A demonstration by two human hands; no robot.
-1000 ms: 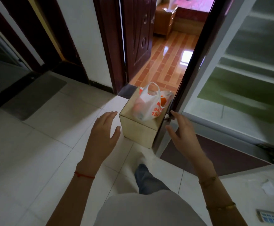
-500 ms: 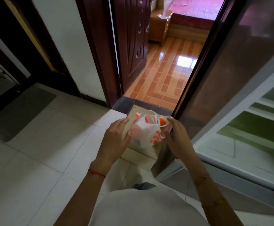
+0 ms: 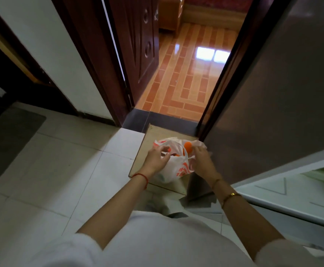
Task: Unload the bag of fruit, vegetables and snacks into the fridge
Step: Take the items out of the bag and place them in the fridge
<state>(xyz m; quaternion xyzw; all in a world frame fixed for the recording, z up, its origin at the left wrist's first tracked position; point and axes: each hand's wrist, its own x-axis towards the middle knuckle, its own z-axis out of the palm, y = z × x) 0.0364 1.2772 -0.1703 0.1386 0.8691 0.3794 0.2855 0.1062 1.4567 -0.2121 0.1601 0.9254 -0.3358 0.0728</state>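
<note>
Bag (image 3: 176,166): white plastic with orange print, sat on top of a cardboard box (image 3: 155,135), mouth pulled apart between both hands
Bag contents: something orange (image 3: 187,146) showed at the opening near the far right side; rest hidden by the plastic
Left hand (image 3: 155,160): at the bag's left edge, fingers curled and pinching the plastic near a handle; red string (image 3: 142,177) round the wrist
Right hand (image 3: 202,160): at the bag's right edge, fingers bent over and gripping the plastic there; thin gold bangle (image 3: 229,196) on the forearm
Cardboard box: stood on the pale tiled floor (image 3: 61,170), just in front of the dark door sill, touching or nearly touching the fridge door's edge
Fridge door (image 3: 282,93): dark and glossy, swung open on the right, right beside the box
Fridge interior (image 3: 292,191): white inner lining seen low on the right, blurred
Doorway (image 3: 186,64): straight ahead past the box, brown door ajar, shiny orange-brown tiles in the room behind
Mat (image 3: 9,139): dark grey, lay on the floor at the far left, well apart from the box
Clothing: white top filled the lower edge of the view
</note>
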